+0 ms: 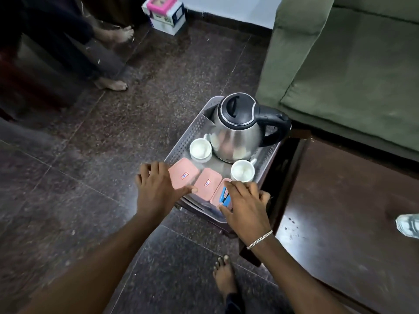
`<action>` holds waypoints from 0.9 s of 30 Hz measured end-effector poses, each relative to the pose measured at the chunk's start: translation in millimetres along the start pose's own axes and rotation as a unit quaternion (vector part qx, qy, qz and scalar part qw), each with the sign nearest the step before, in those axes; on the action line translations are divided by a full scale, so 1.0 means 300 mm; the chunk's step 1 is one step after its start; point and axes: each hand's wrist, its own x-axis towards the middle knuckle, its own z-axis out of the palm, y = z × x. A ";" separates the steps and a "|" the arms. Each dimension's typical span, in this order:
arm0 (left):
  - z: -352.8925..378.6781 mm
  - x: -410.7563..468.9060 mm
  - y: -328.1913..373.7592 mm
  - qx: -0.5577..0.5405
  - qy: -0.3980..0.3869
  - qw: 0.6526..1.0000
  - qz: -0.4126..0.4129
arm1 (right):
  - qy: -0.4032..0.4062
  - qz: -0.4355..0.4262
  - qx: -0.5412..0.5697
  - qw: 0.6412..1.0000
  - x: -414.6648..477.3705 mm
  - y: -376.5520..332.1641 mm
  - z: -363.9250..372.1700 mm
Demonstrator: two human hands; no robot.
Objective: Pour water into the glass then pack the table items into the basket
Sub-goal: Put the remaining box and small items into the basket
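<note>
A grey perforated basket sits low beside a dark wooden table. It holds a steel kettle with a black lid and handle. In front of the kettle are two white cups and three pink lidded containers. My left hand lies over the basket's front left corner, fingers spread, thumb touching a pink lid. My right hand covers the rightmost pink container, and its bent fingers reach the basket's right rim. No glass is visible.
A green sofa stands behind the table. Another person's bare feet are on the dark floor at the left, and a white and pink box is at the back. My own foot is below the basket. A pale object lies at the table's right edge.
</note>
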 end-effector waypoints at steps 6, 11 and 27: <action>0.021 0.050 0.019 0.069 -0.014 0.997 -0.023 | -0.029 0.029 -0.021 0.999 0.045 0.008 0.030; 0.054 0.083 0.014 0.089 -0.030 0.995 -0.024 | -0.041 0.029 -0.032 0.998 0.053 0.012 0.051; 0.029 0.054 0.086 -0.048 0.029 0.980 0.190 | 0.051 0.028 0.009 0.998 0.018 0.074 0.007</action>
